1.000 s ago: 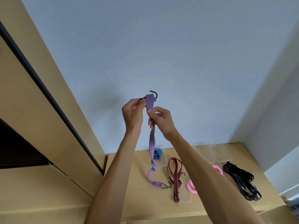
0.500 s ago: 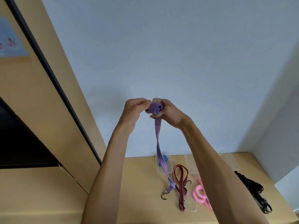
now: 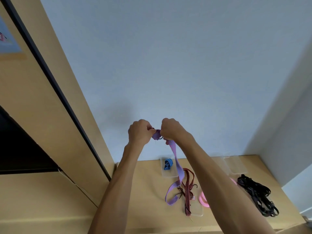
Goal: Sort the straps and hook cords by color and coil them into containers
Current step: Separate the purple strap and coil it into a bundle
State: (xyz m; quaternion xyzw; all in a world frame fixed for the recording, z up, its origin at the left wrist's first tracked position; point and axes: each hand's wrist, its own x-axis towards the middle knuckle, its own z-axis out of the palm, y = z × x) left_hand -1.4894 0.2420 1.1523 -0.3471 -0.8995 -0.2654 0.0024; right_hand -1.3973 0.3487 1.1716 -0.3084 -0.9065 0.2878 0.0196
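While both hands are raised in front of the pale wall [image 3: 185, 56], a purple strap [image 3: 176, 162] is held between them, its top end wound into a small roll with a dark hook showing at the pinch. Left hand [image 3: 139, 132] has its fingers curled and pinches the roll from the left; right hand [image 3: 171, 130] has its fingers curled round the roll from the right. From there the strap hangs down in one long band to the wooden table [image 3: 145, 191], where its lower end lies in a loose loop with a black hook beside it.

Just right of that loop a dark red striped strap [image 3: 187, 188] lies partly over a clear tray [image 3: 196, 211]. Behind the hanging band a blue coiled strap [image 3: 168, 163] sits in another clear tray [image 3: 166, 173]. Pink rings [image 3: 203, 199] show beside the right forearm. Farther right, a heap of black cords [image 3: 258, 195] rests near the table's right edge, with two more clear trays [image 3: 238, 166] behind it against the wall.
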